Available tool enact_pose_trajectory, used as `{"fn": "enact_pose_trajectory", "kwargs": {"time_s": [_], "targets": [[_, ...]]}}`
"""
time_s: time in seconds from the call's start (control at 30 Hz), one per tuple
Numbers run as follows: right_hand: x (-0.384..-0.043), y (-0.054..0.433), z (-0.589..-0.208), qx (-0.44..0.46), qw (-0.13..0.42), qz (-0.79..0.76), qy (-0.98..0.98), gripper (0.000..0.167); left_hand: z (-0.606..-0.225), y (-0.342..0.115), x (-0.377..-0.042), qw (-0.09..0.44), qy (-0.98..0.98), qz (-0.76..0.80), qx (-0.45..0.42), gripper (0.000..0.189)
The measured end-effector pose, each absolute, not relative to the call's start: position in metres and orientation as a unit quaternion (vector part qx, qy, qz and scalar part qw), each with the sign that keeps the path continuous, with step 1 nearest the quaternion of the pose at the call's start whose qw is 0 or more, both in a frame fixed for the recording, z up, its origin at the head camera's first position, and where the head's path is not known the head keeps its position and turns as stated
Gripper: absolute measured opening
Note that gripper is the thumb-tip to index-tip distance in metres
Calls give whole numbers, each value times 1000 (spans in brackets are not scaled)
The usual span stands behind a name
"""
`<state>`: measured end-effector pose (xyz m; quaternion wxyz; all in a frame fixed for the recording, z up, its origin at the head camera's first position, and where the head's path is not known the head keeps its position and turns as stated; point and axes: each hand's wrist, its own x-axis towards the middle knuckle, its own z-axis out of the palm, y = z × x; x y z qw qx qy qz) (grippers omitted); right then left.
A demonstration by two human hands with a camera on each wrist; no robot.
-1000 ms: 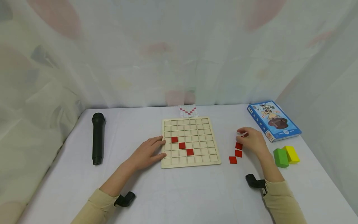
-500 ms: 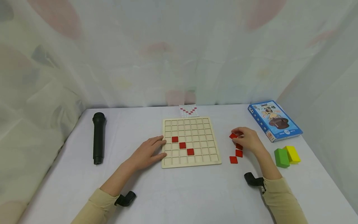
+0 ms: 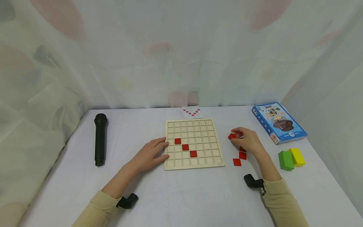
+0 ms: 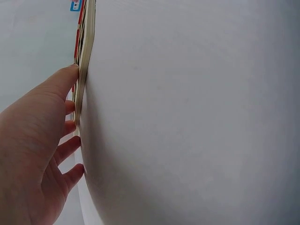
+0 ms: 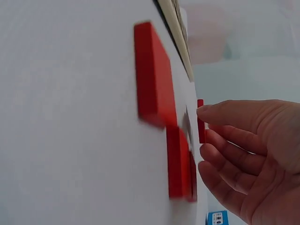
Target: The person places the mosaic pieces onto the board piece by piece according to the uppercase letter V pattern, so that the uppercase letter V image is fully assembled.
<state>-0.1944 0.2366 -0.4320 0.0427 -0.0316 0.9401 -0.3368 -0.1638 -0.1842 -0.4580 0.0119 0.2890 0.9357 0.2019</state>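
Note:
My left hand rests at the left edge of a pale wooden grid board, its fingers spread and fairly straight against the rim. Three red square tiles sit in the board's cells on a diagonal, the lowest tile near the middle. Right of the board, my right hand pinches another red tile between thumb and fingers, lifted off the table in the right wrist view. Below that hand lie more red tiles: one partly hidden under it, a second tile, and a third tile nearer the board.
A small pattern card with red squares in a V lies behind the board. At the far left is a black microphone. A blue box, a green block and a yellow block stand at the right.
My right hand has picked a red tile from the top of the row and moved left with it towards the board. My left hand has stayed on the board's edge.

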Motion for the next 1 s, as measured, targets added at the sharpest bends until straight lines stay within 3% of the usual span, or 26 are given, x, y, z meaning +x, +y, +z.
{"fn": "enact_pose_trajectory", "kwargs": {"time_s": [0.33, 1.0], "targets": [[-203, 199, -433, -66, 34, -367, 927, 40, -458, -185, -164, 11, 936, 202, 289, 59], [-219, 108, -434, -174, 68, -407, 894, 37, -458, -184, -164, 14, 936, 199, 289, 59]]}}
